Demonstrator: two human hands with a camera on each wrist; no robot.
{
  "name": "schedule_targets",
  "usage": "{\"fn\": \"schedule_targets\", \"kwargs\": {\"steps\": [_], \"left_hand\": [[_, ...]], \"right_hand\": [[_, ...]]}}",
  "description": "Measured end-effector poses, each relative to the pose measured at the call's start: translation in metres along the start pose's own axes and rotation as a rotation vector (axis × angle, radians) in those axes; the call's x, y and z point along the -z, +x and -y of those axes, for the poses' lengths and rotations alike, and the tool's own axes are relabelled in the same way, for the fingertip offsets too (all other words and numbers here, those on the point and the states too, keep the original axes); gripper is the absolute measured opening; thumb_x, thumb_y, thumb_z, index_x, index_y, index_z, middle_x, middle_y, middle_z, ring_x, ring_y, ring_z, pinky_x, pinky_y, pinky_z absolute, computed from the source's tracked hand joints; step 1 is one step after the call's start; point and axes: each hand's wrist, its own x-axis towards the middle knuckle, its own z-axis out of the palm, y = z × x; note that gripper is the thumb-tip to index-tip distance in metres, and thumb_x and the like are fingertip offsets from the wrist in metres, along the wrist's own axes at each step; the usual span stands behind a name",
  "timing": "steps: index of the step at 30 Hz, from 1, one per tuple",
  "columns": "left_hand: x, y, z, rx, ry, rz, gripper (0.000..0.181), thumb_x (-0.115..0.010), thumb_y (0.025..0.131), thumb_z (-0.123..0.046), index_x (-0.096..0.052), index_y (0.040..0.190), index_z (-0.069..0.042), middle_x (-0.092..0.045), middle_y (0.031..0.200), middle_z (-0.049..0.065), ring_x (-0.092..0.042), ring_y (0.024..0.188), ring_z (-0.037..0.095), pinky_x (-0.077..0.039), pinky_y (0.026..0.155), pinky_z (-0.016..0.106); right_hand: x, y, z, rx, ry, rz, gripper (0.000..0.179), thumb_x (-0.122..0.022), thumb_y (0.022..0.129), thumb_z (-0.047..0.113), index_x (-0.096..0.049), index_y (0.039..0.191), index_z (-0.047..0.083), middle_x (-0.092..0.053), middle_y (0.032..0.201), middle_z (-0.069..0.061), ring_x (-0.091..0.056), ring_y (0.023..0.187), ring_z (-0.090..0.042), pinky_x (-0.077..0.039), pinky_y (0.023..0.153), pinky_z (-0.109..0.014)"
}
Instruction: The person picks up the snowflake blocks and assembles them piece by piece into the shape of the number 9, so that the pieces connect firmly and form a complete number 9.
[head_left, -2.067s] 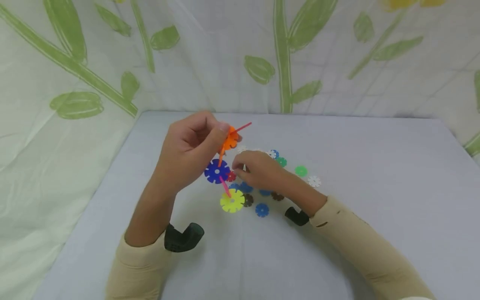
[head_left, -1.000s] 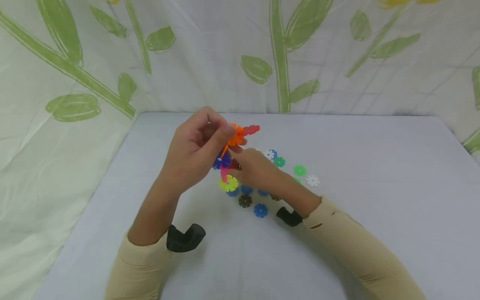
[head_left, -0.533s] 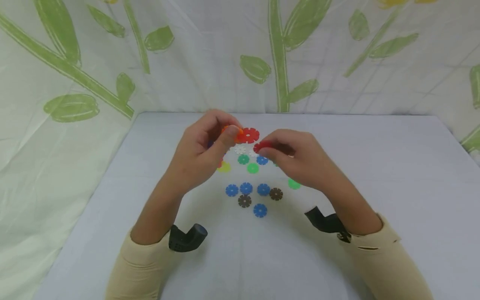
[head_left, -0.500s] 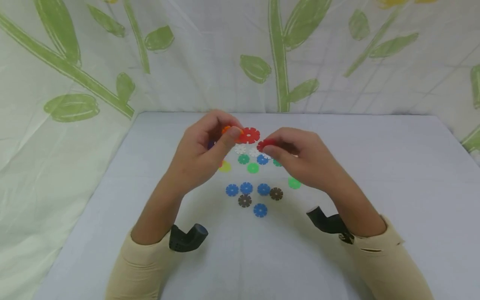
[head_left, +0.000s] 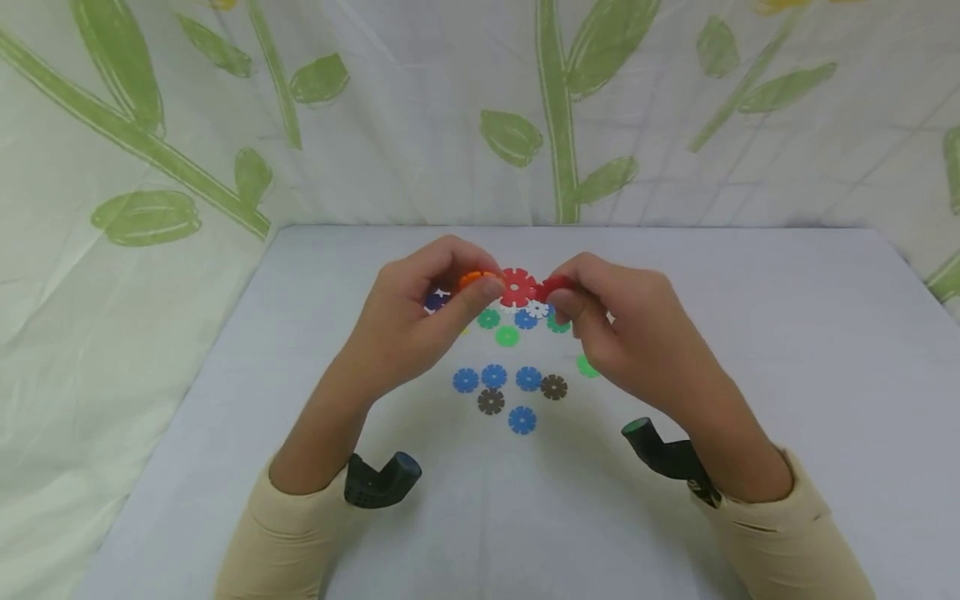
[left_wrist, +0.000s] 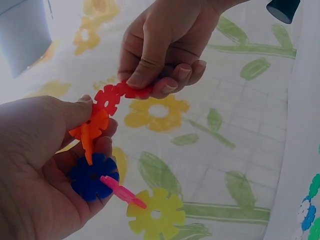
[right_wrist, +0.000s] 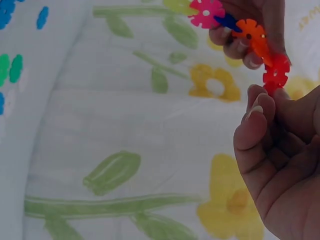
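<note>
In the head view my left hand (head_left: pixel 416 321) pinches an orange notched plastic disc (head_left: pixel 480 278) between thumb and fingers. That disc belongs to a chain, which the left wrist view shows best: a red disc (left_wrist: pixel 106 101) at one end, then orange, a dark blue disc (left_wrist: pixel 94 176), a pink disc (left_wrist: pixel 123 191) and a yellow disc (left_wrist: pixel 156 215) hanging below. Thumb and fingertips of my right hand (head_left: pixel 637 325) pinch another red disc (left_wrist: pixel 136 91). Its edge meets the chain's red disc; whether the notches interlock I cannot tell.
Loose notched discs lie on the pale table (head_left: pixel 480 517) below the hands: several blue discs (head_left: pixel 522 420), brown discs (head_left: pixel 491 402), green discs (head_left: pixel 507 336) and white ones (head_left: pixel 537 308). Behind stands a leaf-patterned cloth (head_left: pixel 420 150). Black wrist devices (head_left: pixel 384 482) sit at both wrists.
My right hand has picked a red disc from the table and raised it to the chain's red end. My left hand has turned the chain and moved slightly right, so both discs now meet.
</note>
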Motion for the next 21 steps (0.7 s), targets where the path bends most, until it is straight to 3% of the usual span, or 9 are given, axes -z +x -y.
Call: {"fn": "schedule_targets", "kwargs": {"steps": [8,11,15,21], "left_hand": [[-0.002,0.000,0.001,-0.021,-0.025,0.009,0.016,-0.070,0.093,-0.006,-0.065,0.108,-0.002,-0.068,0.096,0.001,-0.061,0.077,0.010,-0.055,0.067,0.032],[-0.004,0.001,0.000,-0.024,-0.041,0.006,0.015,-0.070,0.093,-0.004,-0.066,0.108,-0.002,-0.069,0.104,0.002,-0.063,0.080,0.009,-0.056,0.069,0.033],[-0.008,0.001,0.000,-0.031,-0.066,-0.033,0.014,-0.070,0.093,-0.003,-0.067,0.107,-0.002,-0.070,0.113,0.002,-0.067,0.086,0.010,-0.057,0.070,0.033],[-0.018,0.000,0.001,-0.049,-0.090,-0.103,0.016,-0.071,0.092,-0.001,-0.068,0.107,0.001,-0.073,0.107,0.003,-0.067,0.081,0.011,-0.056,0.067,0.031]], "right_hand": [[0.000,-0.001,0.001,0.020,0.001,-0.038,0.015,-0.070,0.088,-0.008,-0.065,0.098,0.002,-0.063,0.077,0.002,-0.056,0.064,-0.003,-0.050,0.060,-0.019],[0.000,-0.001,0.002,0.025,-0.002,-0.038,0.014,-0.070,0.088,-0.007,-0.065,0.097,0.002,-0.063,0.076,0.002,-0.056,0.063,-0.002,-0.049,0.059,-0.020],[0.000,-0.001,0.002,0.028,-0.029,-0.049,0.013,-0.070,0.088,-0.007,-0.065,0.097,0.001,-0.064,0.075,0.001,-0.058,0.062,-0.003,-0.051,0.058,-0.021],[-0.001,-0.002,0.002,0.025,-0.063,-0.082,0.010,-0.067,0.089,-0.008,-0.064,0.093,0.000,-0.063,0.072,-0.001,-0.056,0.058,-0.004,-0.049,0.057,-0.020]]}}
